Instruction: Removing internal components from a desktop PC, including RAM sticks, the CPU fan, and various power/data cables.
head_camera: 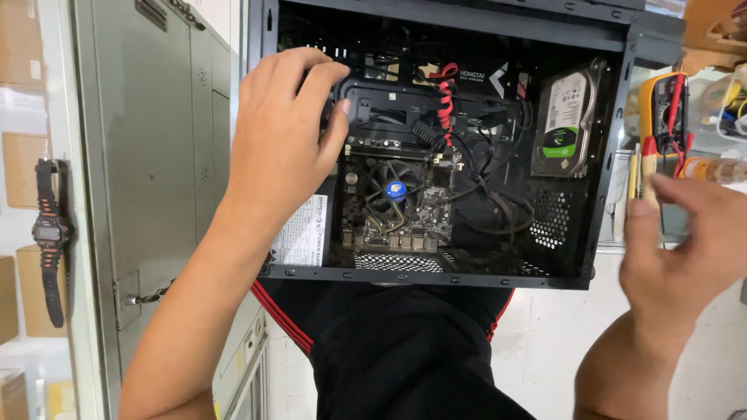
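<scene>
Resting on the open computer case (pixel 607 155), left hand (pixel 284 132) curls loosely; right hand (pixel 685 249) open beside it.

- An open black computer case (pixel 436 148) lies on its side across a person's lap, motherboard, 1 cooling fan (pixel 394 190) and 1 hard drive (pixel 566 120) exposed.
- Black cables tangle inside.

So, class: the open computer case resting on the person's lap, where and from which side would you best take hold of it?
Probably the black computer case by its outer frame edges, from both sides. The rigid rim is bare, while the motherboard fan, cables and hard drive fill the inside. The left hand is already at the left edge; the right hand is apart.
</scene>
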